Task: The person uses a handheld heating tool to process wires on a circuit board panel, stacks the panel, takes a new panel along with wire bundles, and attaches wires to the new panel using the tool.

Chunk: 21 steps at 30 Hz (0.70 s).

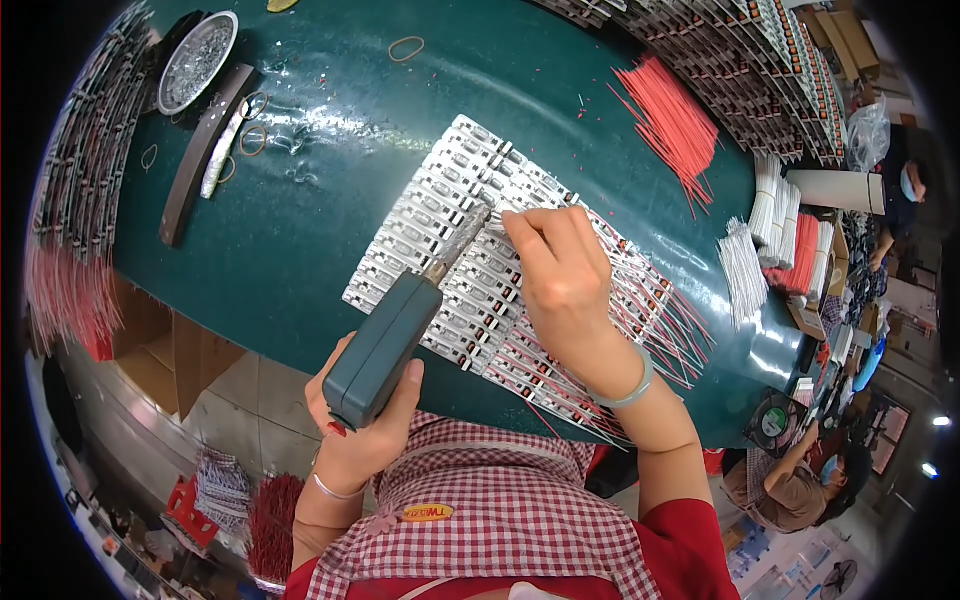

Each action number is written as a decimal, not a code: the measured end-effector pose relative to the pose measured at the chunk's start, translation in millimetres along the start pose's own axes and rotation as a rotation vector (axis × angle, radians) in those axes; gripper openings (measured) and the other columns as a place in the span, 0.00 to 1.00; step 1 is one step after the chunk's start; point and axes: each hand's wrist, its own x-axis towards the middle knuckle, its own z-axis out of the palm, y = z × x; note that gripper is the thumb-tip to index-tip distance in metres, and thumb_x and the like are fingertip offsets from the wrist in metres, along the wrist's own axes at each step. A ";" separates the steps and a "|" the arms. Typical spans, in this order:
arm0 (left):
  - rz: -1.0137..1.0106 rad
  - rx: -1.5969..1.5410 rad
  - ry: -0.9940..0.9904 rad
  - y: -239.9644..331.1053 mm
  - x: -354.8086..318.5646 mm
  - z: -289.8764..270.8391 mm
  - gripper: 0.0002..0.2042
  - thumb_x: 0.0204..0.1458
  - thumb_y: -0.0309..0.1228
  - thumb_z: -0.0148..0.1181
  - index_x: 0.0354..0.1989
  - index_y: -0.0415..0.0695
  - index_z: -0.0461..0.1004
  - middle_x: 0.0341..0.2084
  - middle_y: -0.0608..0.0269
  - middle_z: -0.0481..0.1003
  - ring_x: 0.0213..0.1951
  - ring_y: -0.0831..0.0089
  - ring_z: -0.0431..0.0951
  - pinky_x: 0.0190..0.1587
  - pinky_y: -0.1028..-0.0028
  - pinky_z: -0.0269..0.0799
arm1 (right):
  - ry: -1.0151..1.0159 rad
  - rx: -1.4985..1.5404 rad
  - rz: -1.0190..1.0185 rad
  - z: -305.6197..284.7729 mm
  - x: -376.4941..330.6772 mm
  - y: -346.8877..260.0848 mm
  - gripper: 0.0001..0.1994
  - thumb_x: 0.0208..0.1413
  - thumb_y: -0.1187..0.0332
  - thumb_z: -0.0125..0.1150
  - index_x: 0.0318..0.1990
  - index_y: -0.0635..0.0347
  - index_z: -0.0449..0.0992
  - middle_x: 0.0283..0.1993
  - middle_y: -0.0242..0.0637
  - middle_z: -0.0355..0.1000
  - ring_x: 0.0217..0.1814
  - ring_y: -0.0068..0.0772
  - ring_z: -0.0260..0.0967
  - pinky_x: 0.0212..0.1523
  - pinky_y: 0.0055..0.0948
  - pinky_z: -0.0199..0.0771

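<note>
Fingers of the left hand [372,435] were wrapped around a dark green, boxy handheld tool [385,350], its narrow metal shaft, coated in mottled grey, pointing up and away from the body. Bent fingers of the right hand [562,285] hung low just beside the shaft's tip, the thumb and index finger drawn narrow; whether they pinched anything could not be told. Beneath both lay a broad sheet of white rectangular modules [405,222], set slantwise on a glossy dark green tabletop [310,210] in front of the person. Its units sat side by side in long, tidy columns, pale and ridged, many showing a greyish rounded inset. Towards the right the sheet bore small orange-red parts, and thin red and white wires [690,345] fanned across and past that edge, crossing loosely. Beyond it, well apart, lay a bundle of straight red wires [665,130]
</note>
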 end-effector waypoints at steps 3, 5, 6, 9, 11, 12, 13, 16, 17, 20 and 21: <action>-0.040 -0.038 -0.012 2.6 1.5 -1.5 0.10 0.48 0.17 0.68 0.40 0.32 0.79 0.33 0.56 0.79 0.30 0.74 0.79 0.32 0.76 0.74 | -0.023 -0.008 0.001 -1.2 2.5 -2.2 0.19 0.38 0.82 0.61 0.44 0.73 0.78 0.38 0.42 0.70 0.38 0.41 0.68 0.32 0.33 0.72; -0.040 0.002 -0.041 4.0 2.4 -2.8 0.09 0.49 0.17 0.68 0.39 0.32 0.79 0.33 0.56 0.79 0.30 0.73 0.79 0.33 0.77 0.73 | -0.030 -0.014 0.003 -0.9 2.7 -2.8 0.19 0.38 0.82 0.61 0.44 0.73 0.78 0.38 0.42 0.70 0.39 0.41 0.68 0.32 0.33 0.72; -0.040 0.001 -0.042 4.6 2.6 -3.1 0.09 0.49 0.17 0.68 0.39 0.32 0.79 0.33 0.56 0.79 0.30 0.73 0.79 0.33 0.77 0.73 | -0.028 -0.019 0.001 -0.6 2.5 -2.7 0.19 0.38 0.82 0.61 0.44 0.73 0.78 0.38 0.42 0.70 0.39 0.41 0.68 0.32 0.33 0.73; -0.047 0.008 -0.055 5.9 3.4 -3.8 0.09 0.48 0.17 0.68 0.38 0.32 0.79 0.33 0.57 0.79 0.30 0.74 0.79 0.33 0.76 0.73 | -0.023 -0.029 -0.004 0.0 3.0 -2.4 0.19 0.38 0.82 0.61 0.44 0.73 0.78 0.38 0.42 0.70 0.38 0.40 0.68 0.32 0.33 0.73; -0.044 0.015 -0.054 7.1 3.9 -4.0 0.09 0.48 0.17 0.68 0.38 0.32 0.79 0.32 0.57 0.78 0.28 0.73 0.78 0.31 0.76 0.73 | -0.020 -0.032 -0.007 0.1 3.3 -2.9 0.19 0.38 0.82 0.61 0.44 0.73 0.78 0.38 0.41 0.70 0.38 0.40 0.68 0.32 0.32 0.72; -0.044 0.015 -0.055 5.8 3.0 -4.0 0.09 0.48 0.17 0.68 0.38 0.32 0.79 0.32 0.57 0.78 0.28 0.73 0.78 0.31 0.76 0.73 | -0.019 -0.036 -0.007 0.4 3.2 -2.9 0.19 0.38 0.82 0.61 0.44 0.72 0.78 0.37 0.41 0.70 0.38 0.40 0.68 0.32 0.32 0.72; -0.023 0.029 -0.041 3.5 1.3 -4.0 0.09 0.48 0.17 0.68 0.39 0.32 0.79 0.31 0.57 0.79 0.28 0.73 0.78 0.31 0.76 0.73 | -0.017 -0.041 -0.007 0.7 3.1 -2.9 0.19 0.38 0.82 0.61 0.44 0.72 0.78 0.37 0.41 0.70 0.38 0.40 0.67 0.32 0.32 0.72; -0.032 0.008 -0.003 0.8 -4.1 -3.9 0.10 0.47 0.18 0.69 0.39 0.32 0.80 0.31 0.57 0.79 0.27 0.73 0.78 0.30 0.76 0.73 | -0.016 -0.051 -0.004 1.6 2.6 -3.6 0.19 0.38 0.81 0.61 0.43 0.72 0.78 0.37 0.41 0.70 0.38 0.40 0.67 0.32 0.32 0.72; -0.061 -0.028 0.022 0.8 -5.3 -4.2 0.10 0.47 0.18 0.69 0.39 0.32 0.80 0.31 0.56 0.79 0.27 0.72 0.79 0.31 0.76 0.74 | -0.016 -0.050 -0.004 1.9 2.6 -3.8 0.19 0.38 0.81 0.61 0.43 0.72 0.78 0.37 0.41 0.70 0.38 0.40 0.67 0.32 0.32 0.72; 0.004 0.004 0.029 -0.3 -3.7 -3.4 0.11 0.47 0.18 0.69 0.39 0.32 0.81 0.31 0.56 0.80 0.27 0.72 0.79 0.31 0.76 0.74 | -0.012 -0.056 -0.011 2.3 2.2 -2.9 0.19 0.38 0.81 0.61 0.43 0.72 0.78 0.37 0.41 0.70 0.38 0.40 0.67 0.32 0.32 0.72; 0.004 0.005 0.029 -0.8 -3.8 -3.5 0.11 0.47 0.18 0.69 0.39 0.32 0.81 0.31 0.56 0.80 0.27 0.72 0.79 0.31 0.76 0.74 | -0.008 -0.054 -0.008 2.6 2.3 -3.1 0.19 0.38 0.81 0.61 0.43 0.72 0.78 0.37 0.41 0.70 0.38 0.39 0.68 0.32 0.32 0.72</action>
